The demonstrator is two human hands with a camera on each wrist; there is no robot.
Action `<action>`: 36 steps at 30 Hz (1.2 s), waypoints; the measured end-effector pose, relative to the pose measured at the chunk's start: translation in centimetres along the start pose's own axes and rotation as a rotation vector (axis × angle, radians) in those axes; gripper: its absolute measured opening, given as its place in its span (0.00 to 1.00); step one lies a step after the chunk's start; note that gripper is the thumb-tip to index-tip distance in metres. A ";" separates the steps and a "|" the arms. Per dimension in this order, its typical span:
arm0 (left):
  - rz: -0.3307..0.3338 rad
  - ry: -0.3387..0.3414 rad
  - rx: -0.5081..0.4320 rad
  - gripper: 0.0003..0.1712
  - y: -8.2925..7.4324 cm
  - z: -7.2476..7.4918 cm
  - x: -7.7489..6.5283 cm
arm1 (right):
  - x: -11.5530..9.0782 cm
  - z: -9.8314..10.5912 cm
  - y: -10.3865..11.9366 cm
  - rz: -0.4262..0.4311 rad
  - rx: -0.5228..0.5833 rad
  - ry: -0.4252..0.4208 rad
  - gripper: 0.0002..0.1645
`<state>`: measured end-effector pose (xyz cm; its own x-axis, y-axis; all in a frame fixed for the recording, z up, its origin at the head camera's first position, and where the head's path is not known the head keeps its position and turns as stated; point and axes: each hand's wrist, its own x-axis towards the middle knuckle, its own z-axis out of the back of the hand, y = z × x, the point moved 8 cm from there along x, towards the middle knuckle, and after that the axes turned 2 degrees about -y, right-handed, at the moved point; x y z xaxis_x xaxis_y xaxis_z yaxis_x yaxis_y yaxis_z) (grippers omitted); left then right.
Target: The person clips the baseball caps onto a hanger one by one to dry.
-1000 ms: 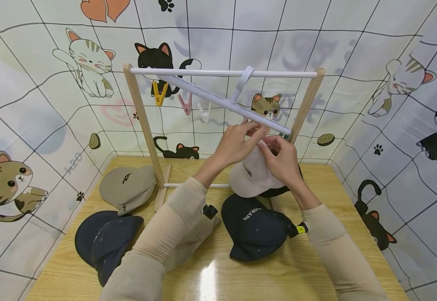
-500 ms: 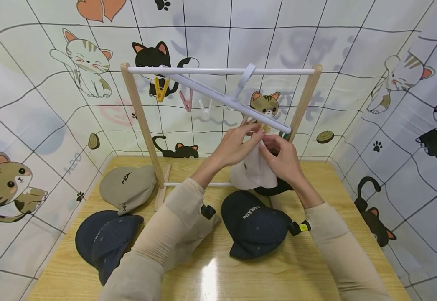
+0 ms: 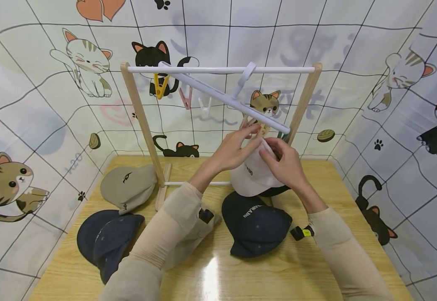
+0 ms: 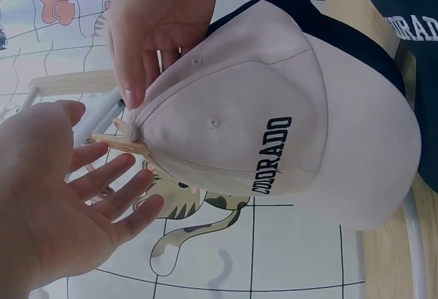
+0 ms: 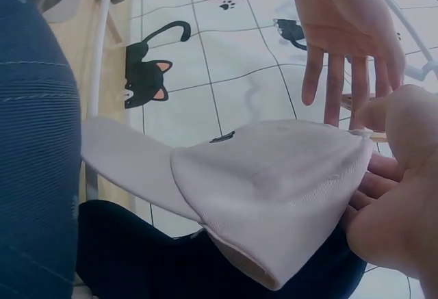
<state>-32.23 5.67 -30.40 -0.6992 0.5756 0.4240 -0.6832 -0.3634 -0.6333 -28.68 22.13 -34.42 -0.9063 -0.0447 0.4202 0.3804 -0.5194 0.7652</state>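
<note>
Pinching the white cap [image 3: 256, 175]: right hand [image 3: 284, 163] | left hand [image 3: 233, 148]: fingers apart | cap: 5 o'clock from left hand, head view | whole word [image 4: 272, 155]: only left wrist view

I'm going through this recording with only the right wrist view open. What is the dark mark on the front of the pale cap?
Observer: Lettering. In the left wrist view, the pale cap reads COLORADO.
Operator: How does the hanger sit on the rack?
Observer: The head view shows the hanger tilted, its right end lower, with its hook over the rack's top rod.
Operator: Is anything hanging toward its raised end?
Observer: Yes, three clips hang there: a yellow clip, a pink clip and a white clip.
</note>
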 end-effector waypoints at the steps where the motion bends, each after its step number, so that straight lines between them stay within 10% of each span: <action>1: 0.000 0.003 0.002 0.32 0.0 0.0 -0.1 | -0.1 0.0 0.0 0.008 -0.001 -0.002 0.29; 36: -0.008 0.073 0.143 0.34 0.2 -0.3 -7.4 | -3.5 0.8 0.9 0.167 0.032 -0.075 0.27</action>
<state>-27.11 1.51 -33.84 -0.6802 0.6286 0.3771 -0.7152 -0.4565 -0.5292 -24.96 22.54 -34.80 -0.8146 -0.0638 0.5765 0.5307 -0.4830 0.6964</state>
